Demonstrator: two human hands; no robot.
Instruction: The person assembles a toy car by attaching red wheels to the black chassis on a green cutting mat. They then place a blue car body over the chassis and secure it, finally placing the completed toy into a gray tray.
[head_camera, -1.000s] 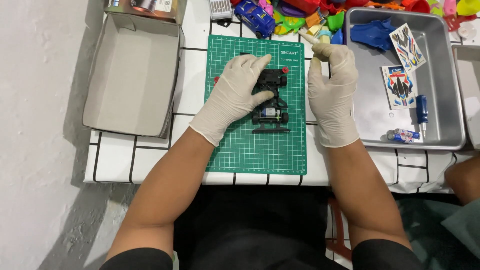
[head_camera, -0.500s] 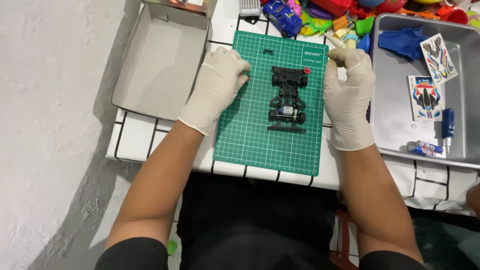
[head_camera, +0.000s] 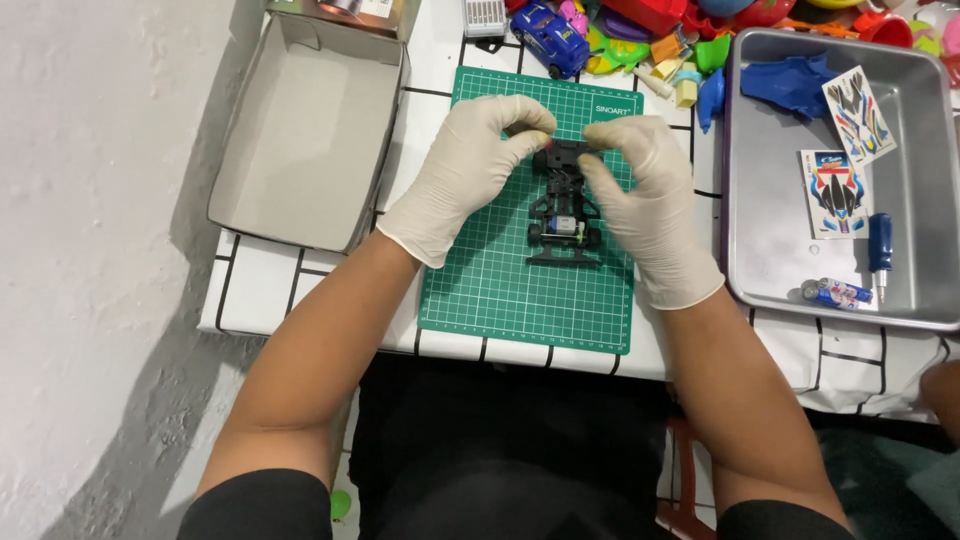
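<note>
The white tiled table (head_camera: 300, 290) with dark grout lines carries everything, and its far edge and right side are cut off by the frame. On it lies the green cutting mat (head_camera: 510, 290), the landmark here. Left of the mat sits an open grey cardboard box (head_camera: 310, 130), its inside bare. Right of the mat stands a metal tray (head_camera: 915, 240), its far right rim cropped. Inside the tray lie a blue plastic car shell (head_camera: 790, 82), two sticker sheets (head_camera: 838, 190), a blue-handled screwdriver (head_camera: 879, 250) and small batteries (head_camera: 835, 292). Beyond the mat's far edge is a heap of coloured toys (head_camera: 640, 40), cut off at the top and hard to sort out, with a blue toy car (head_camera: 550, 35) among them.

Both hands wear pale gloves. The left hand (head_camera: 465, 170) rests over the mat's far left part, its fingers curled together and pinching at the front end of the black toy car chassis (head_camera: 563, 215). The right hand (head_camera: 650, 205) lies over the mat's right side, its thumb and forefinger closed on the same front end. The chassis sits on the mat at its centre, lengthwise, rear towards the person; its front is partly covered by the fingertips, so what exactly they pinch cannot be made out. A small red bit shows there.
</note>
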